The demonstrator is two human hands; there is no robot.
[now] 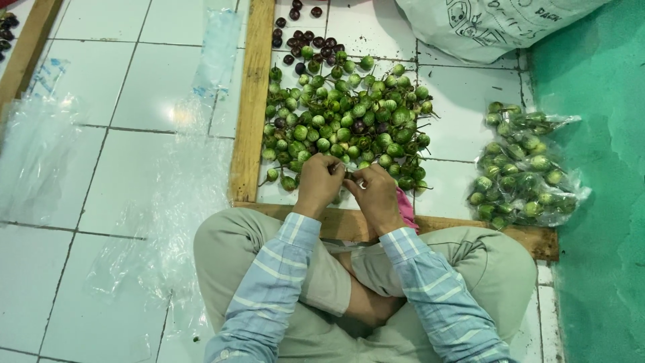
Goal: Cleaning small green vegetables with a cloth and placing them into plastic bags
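Two hands met at the near edge of the heap of small green eggplants [346, 114]: your left hand [318, 180] and right hand [377, 189] were pinched together over something small between the fingertips, likely one fruit or its stem, though the fingers hid it and I could not tell what either held. You seemed to be sorting or trimming one fruit at a time. Next you would need a steady pinch and a clear spot to drop it. Dark purple eggplants [306, 37] lay at the far end, inside the wooden frame [250, 101]. Bagged green eggplants [521, 168] sat to your right, loose clear plastic bags [40, 154] on the white tiles to your left.
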